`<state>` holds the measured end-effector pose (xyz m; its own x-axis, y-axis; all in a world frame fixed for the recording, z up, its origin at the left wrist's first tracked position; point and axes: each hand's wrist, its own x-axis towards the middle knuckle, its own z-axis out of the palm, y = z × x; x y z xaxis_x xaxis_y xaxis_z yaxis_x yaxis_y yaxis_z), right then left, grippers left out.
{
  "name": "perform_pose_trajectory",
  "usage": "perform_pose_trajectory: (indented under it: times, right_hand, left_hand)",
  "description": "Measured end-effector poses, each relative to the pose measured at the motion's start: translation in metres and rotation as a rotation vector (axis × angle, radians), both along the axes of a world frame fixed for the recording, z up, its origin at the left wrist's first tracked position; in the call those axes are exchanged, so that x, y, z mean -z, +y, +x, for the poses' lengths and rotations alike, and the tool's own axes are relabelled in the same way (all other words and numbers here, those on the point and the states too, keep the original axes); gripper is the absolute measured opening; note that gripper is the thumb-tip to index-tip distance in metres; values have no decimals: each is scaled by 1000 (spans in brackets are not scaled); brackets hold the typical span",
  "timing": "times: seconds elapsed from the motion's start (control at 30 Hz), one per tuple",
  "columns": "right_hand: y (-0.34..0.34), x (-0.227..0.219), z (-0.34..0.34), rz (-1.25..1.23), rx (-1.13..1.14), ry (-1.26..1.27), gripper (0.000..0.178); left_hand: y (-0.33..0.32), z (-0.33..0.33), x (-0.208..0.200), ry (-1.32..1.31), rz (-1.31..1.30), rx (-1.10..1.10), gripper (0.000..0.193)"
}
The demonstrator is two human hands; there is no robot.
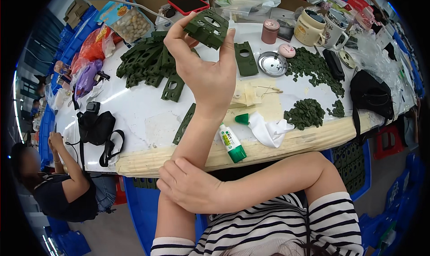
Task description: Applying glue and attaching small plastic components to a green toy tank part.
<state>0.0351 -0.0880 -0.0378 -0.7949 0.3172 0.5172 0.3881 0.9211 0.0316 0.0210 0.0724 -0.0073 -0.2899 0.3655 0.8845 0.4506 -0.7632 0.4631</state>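
Green colours one part (204,33), upper centre, long axis slanting down rightward, pinched between the left hand (206,79)'s thumb and fingers; right-hand fingers (172,173) curl over the left forearm (199,141). Two mugs (309,28) stand upper right.

Bright, cool-white, lit apparently from overhead. Streaked with glare toward the left edge of the surface (134,126); glinting off a round metal lid (273,64) right of middle. Only soft, faint shadows beneath things. Darker below the front edge. Fairly sharp on the left hand (207,76) and its green part (205,33); softer beyond the left edge, around thin, white light strips (15,97). Bent by fisheye along the front edge; swallowed in black at all four frame corners.
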Motion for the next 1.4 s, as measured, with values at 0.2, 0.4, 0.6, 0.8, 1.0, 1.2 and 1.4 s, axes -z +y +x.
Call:
perform_pose_trajectory:
  times: [0.2,0.4,0.6,0.8,1.0,1.2,1.4]
  right_hand:
    - [44,-16,15,129,252,8,48]
    - [0,8,7,19,-197,29,26]
    - [19,-12,46,-373,-421,95,13]
    - [55,-14,114,-133,-176,-255,30]
    - [63,12,127,-56,-175,-288,35]
    - [66,14,127,11,-214,-242,27]
    - [73,5,131,93,-267,-173,26]
  left_hand:
    - [-2,-8,-3,-20,-29,0,52]
    - [-4,-5,-10,-138,-38,116,54]
    - [-23,-52,-40,-454,-304,440,51]
    - [-86,-133,-4,-329,-662,265,49]
    - [-145,-156,62,-135,-800,-53,53]
    - [-155,-157,77,354,-876,-532,43]
    - [-152,-150,70,569,-976,-436,48]
